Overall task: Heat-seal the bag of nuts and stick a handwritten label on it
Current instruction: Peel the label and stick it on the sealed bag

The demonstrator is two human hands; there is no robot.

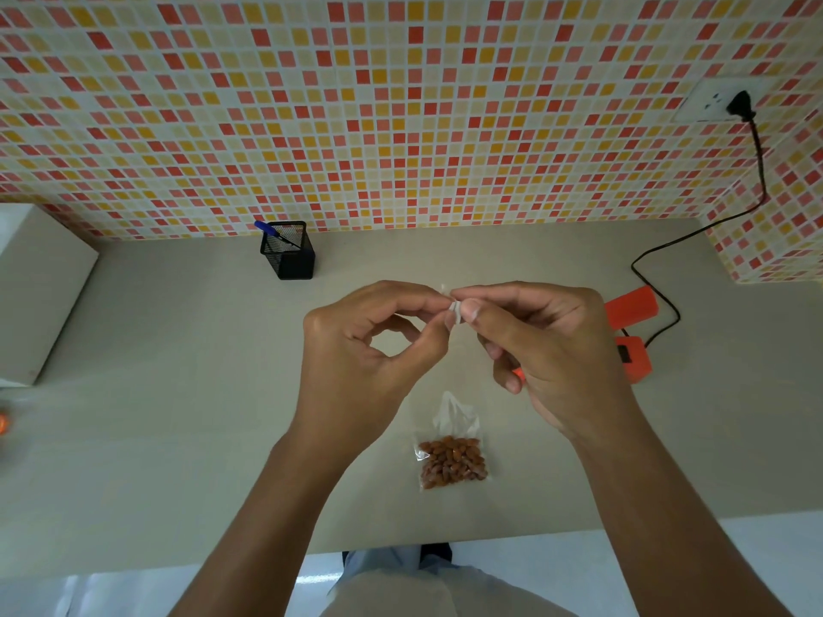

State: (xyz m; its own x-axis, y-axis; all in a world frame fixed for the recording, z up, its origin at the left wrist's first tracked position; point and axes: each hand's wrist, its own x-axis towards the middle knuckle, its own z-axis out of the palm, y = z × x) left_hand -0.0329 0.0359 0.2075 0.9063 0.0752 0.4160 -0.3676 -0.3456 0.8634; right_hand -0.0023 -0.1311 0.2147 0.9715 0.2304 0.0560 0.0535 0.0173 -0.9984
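A clear plastic bag of brown nuts [452, 460] lies flat on the grey table, its empty top end pointing away from me. Above it, raised off the table, my left hand [369, 349] and my right hand [547, 349] meet fingertip to fingertip. Both pinch a small white label [455, 310] between thumbs and forefingers. The label is mostly hidden by the fingers. An orange heat sealer [632, 331] sits on the table behind my right hand, partly hidden by it.
A black mesh pen holder [289, 253] with a blue pen [267, 229] stands at the back near the tiled wall. The sealer's black cord [668, 313] runs to a wall socket [717, 102] at upper right. A white box [40, 287] sits at the left edge.
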